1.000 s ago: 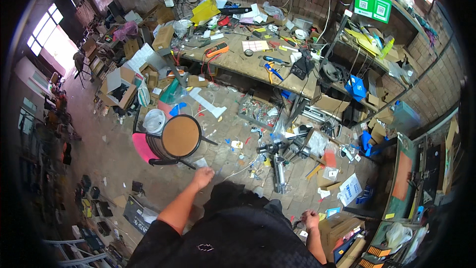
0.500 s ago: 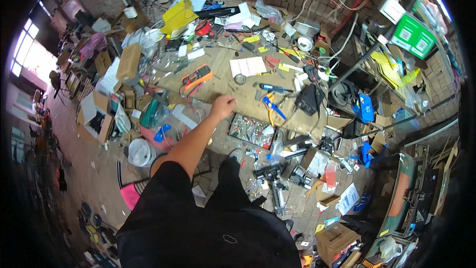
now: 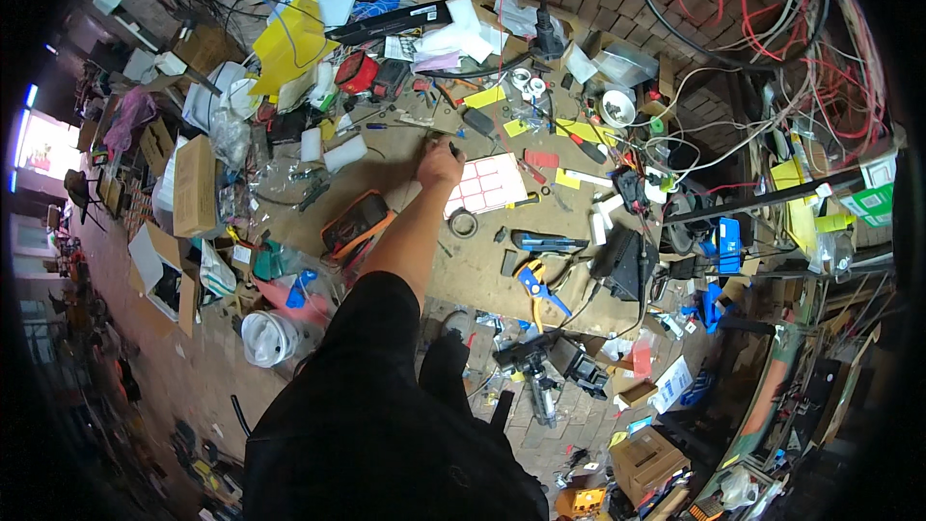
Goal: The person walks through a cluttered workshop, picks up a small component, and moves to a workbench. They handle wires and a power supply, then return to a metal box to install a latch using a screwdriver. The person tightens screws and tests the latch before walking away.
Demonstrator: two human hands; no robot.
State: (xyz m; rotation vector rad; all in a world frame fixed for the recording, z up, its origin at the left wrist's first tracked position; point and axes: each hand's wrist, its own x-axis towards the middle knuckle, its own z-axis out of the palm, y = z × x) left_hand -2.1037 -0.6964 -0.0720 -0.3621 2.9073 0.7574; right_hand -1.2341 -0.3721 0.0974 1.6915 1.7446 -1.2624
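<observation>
Seen from above: a cluttered wooden workbench [image 3: 405, 169] against a brick wall, with one bare arm stretched far over it from the lower middle. Left hand [image 3: 440, 164] out at the end of that arm, fingers curled around a small dark object [image 3: 454, 149] at the fingertips; too small to tell what kind of tool or part, and not clear whether already lifted or only touched on the bench top. Just right of the hand, touching or nearly so, a white sheet with red squares [image 3: 487, 183] lying flat. Below this sheet, a small dark ring [image 3: 464, 223] on the wood. Left of the forearm, an orange and black meter [image 3: 356, 222], lying tilted. Further left, a brown cardboard box [image 3: 195, 185] at the bench edge, and above it a yellow plastic sheet [image 3: 289, 39] half crumpled. Right of the forearm, blue-handled pliers [image 3: 535, 287] near the front edge, well apart from the hand. Behind, near the wall, a white bowl [image 3: 617, 108] among red and black cables. Down on the floor at left, a white bucket [image 3: 269, 338]. Right hand not visible anywhere, hidden under the dark shirt at the bottom or out of the frame.
</observation>
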